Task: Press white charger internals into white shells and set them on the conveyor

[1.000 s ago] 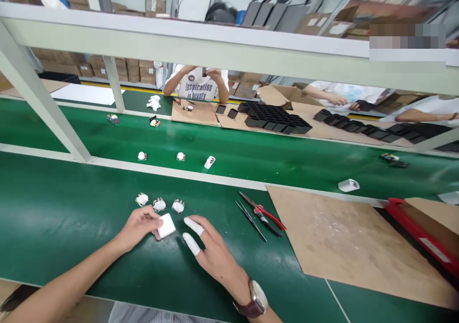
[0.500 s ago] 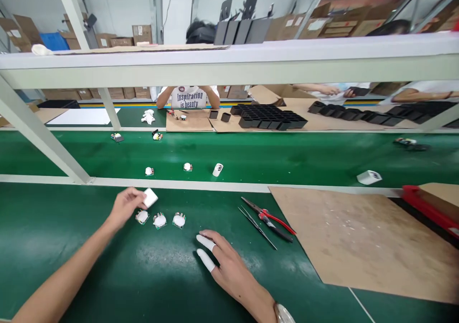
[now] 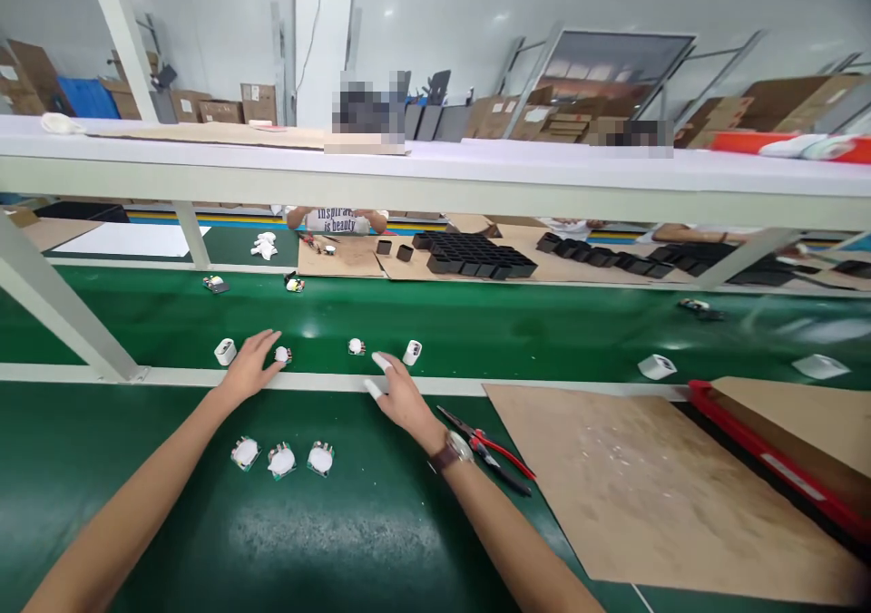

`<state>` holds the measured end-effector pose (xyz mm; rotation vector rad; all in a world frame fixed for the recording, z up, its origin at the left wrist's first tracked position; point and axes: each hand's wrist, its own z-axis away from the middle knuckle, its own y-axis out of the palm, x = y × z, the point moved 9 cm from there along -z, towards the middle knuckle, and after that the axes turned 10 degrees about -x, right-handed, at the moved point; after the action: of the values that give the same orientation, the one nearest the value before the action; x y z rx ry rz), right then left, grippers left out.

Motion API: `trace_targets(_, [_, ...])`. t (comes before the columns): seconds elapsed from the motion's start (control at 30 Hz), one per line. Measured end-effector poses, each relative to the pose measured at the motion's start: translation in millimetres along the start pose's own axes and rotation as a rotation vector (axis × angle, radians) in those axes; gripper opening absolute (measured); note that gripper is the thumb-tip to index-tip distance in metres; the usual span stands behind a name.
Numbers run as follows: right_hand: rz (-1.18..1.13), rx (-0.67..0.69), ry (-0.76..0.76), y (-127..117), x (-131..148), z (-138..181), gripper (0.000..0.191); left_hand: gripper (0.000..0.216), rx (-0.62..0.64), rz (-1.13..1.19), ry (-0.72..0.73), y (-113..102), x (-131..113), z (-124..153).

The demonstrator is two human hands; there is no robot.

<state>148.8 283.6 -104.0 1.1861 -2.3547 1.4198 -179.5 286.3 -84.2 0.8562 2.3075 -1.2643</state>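
My left hand (image 3: pixel 250 370) reaches over the front rail onto the green belt, fingers stretched out with nothing in them. Beside its fingertips lies a small circuit board with a round white top (image 3: pixel 283 355); whether they touch is unclear. A white plastic housing (image 3: pixel 225 352) sits just left of that hand. My right hand (image 3: pixel 406 402), white finger cots on two digits, is open between a second circuit board (image 3: pixel 356 346) and another white housing (image 3: pixel 412 353). On the near bench lie three more boards, a left one (image 3: pixel 246 452), a middle one (image 3: pixel 281 460) and a right one (image 3: pixel 320 458).
Red-and-black pliers (image 3: pixel 486 450) lie beside my right forearm. Brown cardboard (image 3: pixel 653 486) covers the bench at right, near a red-edged box (image 3: pixel 768 468). A white post (image 3: pixel 61 296) and overhead shelf (image 3: pixel 435 173) frame the belt. Co-workers sit beyond, near black trays (image 3: pixel 476 252).
Both hands have moved forward over the belt. The white housing that my left hand held now stands on the belt, let go. The view has tilted up and shifted right; the tweezers are out of sight.
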Motion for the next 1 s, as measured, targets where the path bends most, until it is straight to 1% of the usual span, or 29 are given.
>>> trace_targets(0.07, [0.010, -0.008, 0.030, 17, -15, -37, 0.054, 0.047, 0.050, 0.015, -0.023, 24, -7, -5])
trace_targets(0.1, [0.009, -0.007, 0.039, 25, -19, -51, 0.053, 0.047, 0.066, 0.021, -0.038, 31, -10, -6])
trace_targets(0.17, [-0.007, 0.003, 0.043, 37, -18, -68, 0.046, 0.047, 0.087, 0.039, -0.059, 34, -17, -2])
trace_targets(0.23, [-0.041, 0.025, 0.020, 44, -7, -66, 0.040, 0.052, 0.113, 0.075, -0.059, 26, -26, 12])
trace_targets(0.3, [-0.096, 0.071, -0.032, 48, 16, -47, 0.039, 0.059, 0.150, 0.117, -0.054, 11, -36, 33])
trace_targets(0.4, [-0.203, 0.192, -0.140, 50, 59, 2, 0.041, 0.064, 0.244, 0.236, -0.095, -14, -43, 72])
trace_targets(0.47, [-0.258, 0.264, -0.189, 48, 84, 35, 0.045, 0.063, 0.301, 0.336, -0.187, -31, -40, 98])
trace_targets(0.5, [-0.276, 0.293, -0.194, 47, 93, 48, 0.050, 0.064, 0.306, 0.384, -0.252, -38, -36, 109])
trace_targets(0.57, [-0.293, 0.345, -0.182, 48, 105, 65, 0.070, 0.066, 0.260, 0.462, -0.379, -50, -29, 128])
trace_targets(0.63, [-0.292, 0.383, -0.193, 54, 118, 71, 0.102, 0.069, 0.181, 0.514, -0.454, -52, -28, 139])
trace_targets(0.67, [-0.288, 0.392, -0.220, 59, 126, 70, 0.115, 0.069, 0.147, 0.529, -0.466, -48, -30, 141])
trace_targets(0.7, [-0.283, 0.393, -0.257, 66, 135, 67, 0.124, 0.067, 0.111, 0.545, -0.473, -41, -34, 141])
trace_targets(0.73, [-0.280, 0.387, -0.293, 72, 145, 64, 0.127, 0.065, 0.068, 0.558, -0.483, -32, -38, 140])
trace_targets(0.77, [-0.277, 0.375, -0.319, 79, 153, 59, 0.124, 0.062, 0.021, 0.570, -0.496, -22, -42, 137])
trace_targets(0.8, [-0.273, 0.359, -0.334, 85, 160, 56, 0.117, 0.059, -0.030, 0.578, -0.512, -12, -45, 135])
trace_targets(0.87, [-0.259, 0.324, -0.331, 91, 165, 50, 0.098, 0.053, -0.106, 0.575, -0.540, 3, -49, 129])
trace_targets(0.9, [-0.249, 0.309, -0.324, 91, 165, 49, 0.090, 0.051, -0.128, 0.567, -0.548, 7, -51, 127])
trace_targets(0.93, [-0.239, 0.297, -0.318, 88, 162, 48, 0.084, 0.049, -0.142, 0.560, -0.548, 6, -52, 126])
trace_targets(0.97, [-0.228, 0.290, -0.313, 82, 159, 48, 0.082, 0.047, -0.159, 0.554, -0.543, -1, -51, 125])
trace_targets(1.0, [-0.218, 0.276, -0.305, 75, 155, 48, 0.081, 0.046, -0.180, 0.547, -0.534, -14, -49, 124])
